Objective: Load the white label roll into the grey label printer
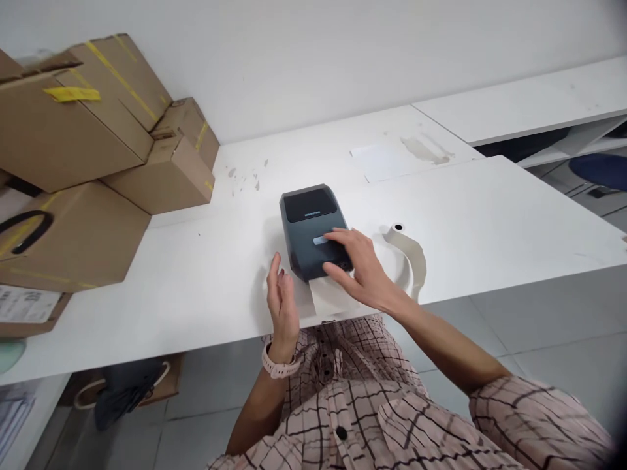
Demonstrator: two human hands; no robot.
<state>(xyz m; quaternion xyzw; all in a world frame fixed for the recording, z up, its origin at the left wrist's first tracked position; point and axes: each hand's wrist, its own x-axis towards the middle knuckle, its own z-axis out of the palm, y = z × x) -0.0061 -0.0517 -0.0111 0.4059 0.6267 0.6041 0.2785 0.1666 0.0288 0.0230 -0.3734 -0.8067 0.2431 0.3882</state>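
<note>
A dark blue-grey label printer (309, 225) with a black glossy window sits on the white table in front of me. My right hand (360, 264) rests over its right side, fingers spread, with fingertips by the pale button on top. Just off the printer's lower left corner, my left hand (283, 303) is held upright with fingers stretched, holding nothing. A strip of white paper (328, 297) lies at the printer's near end, partly under my right forearm. To the right, a small paper roll (398, 228) has a long strip (416, 258) curling toward the table's front edge.
Several cardboard boxes (179, 173) with yellow tape are stacked on the left of the white table (206, 274). A white sheet (379, 162) lies toward the back. Open shelving (553, 153) stands at the right, with a dark blue seat (600, 170) near it.
</note>
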